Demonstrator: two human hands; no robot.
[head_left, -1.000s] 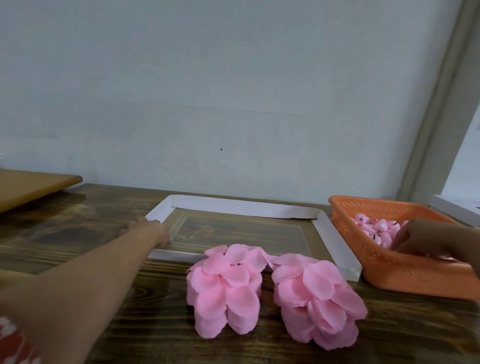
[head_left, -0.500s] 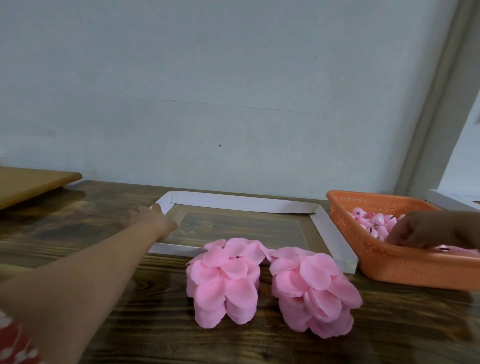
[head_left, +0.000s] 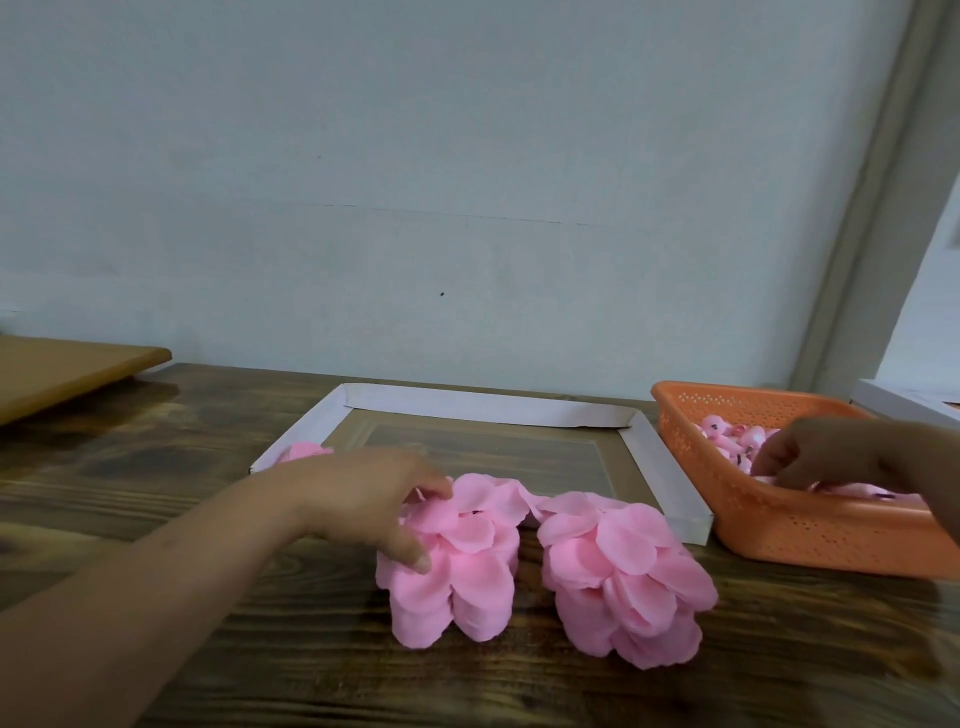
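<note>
Petals up front: two clusters on the dark wooden tabletop (head_left: 260, 649), near its front edge. The left hand (head_left: 358, 499) grips the left cluster of pink fabric petals (head_left: 457, 566), thumb low, fingers (head_left: 434, 486) curled over its top. Just beside it stands the right cluster of pink fabric petals (head_left: 623, 577), untouched. Behind them lies a flat white cardboard frame (head_left: 488, 408) with a lone pink petal (head_left: 304, 451) at its near-left corner. By the right edge, the right hand (head_left: 831, 457) dips into an orange perforated plastic basket (head_left: 810, 530) of small pink pieces (head_left: 727, 436), fingers curled down; whether they hold one, I can't tell. A tan board (head_left: 62, 369) sits at the far-left corner.
</note>
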